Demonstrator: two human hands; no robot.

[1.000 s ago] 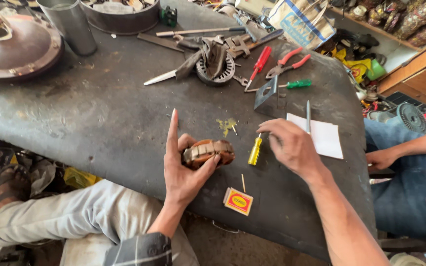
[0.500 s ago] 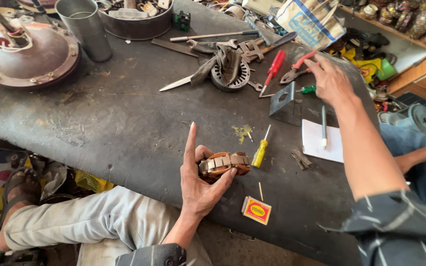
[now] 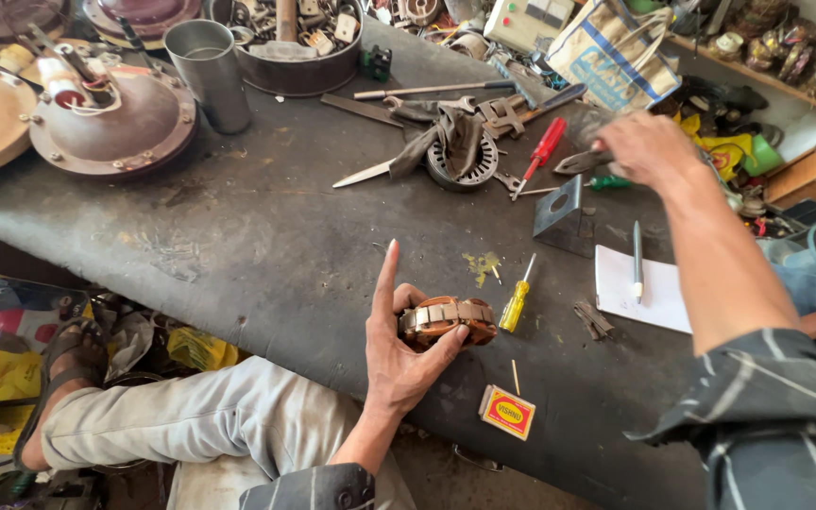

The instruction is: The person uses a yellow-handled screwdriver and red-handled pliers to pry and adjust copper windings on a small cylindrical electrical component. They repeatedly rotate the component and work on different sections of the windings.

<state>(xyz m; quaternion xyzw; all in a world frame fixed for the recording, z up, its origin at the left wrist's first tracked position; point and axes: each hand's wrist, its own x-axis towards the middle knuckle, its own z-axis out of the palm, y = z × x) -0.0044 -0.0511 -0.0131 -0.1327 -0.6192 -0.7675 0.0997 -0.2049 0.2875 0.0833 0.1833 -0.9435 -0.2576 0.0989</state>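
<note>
1. Near the table's (image 3: 266, 246) front edge, your left hand (image 3: 403, 354) grips 1 copper-wound armature (image 3: 448, 319), thumb and lower fingers clamped around it, index finger pointing straight up.
2. Its long axis runs left to right, roughly along that edge, and it sits above the table rather than on it.
3. Your right hand (image 3: 642, 146) is well apart, stretched to the far right, down over the pliers (image 3: 586, 162) beside the green handle (image 3: 608, 182). It is blurred, so you cannot tell whether it has closed on anything.
4. From that hand, the armature lies back toward you and to the left; the left hand is plainly the nearer one.
5. Just right of the armature lies 1 yellow screwdriver (image 3: 516, 302), tip pointing away from you; the left hand is nearer to it too.
6. Count near your right hand: 1 red screwdriver (image 3: 542, 151), 1 pliers, 1 metal bracket (image 3: 564, 215), 1 stator ring (image 3: 463, 162) under a rag.
7. Further right: 1 notepad (image 3: 627, 300) with 1 pen (image 3: 637, 260) on it.
8. By the edge: 1 matchbox (image 3: 507, 412), 1 loose matchstick just above it.
</note>
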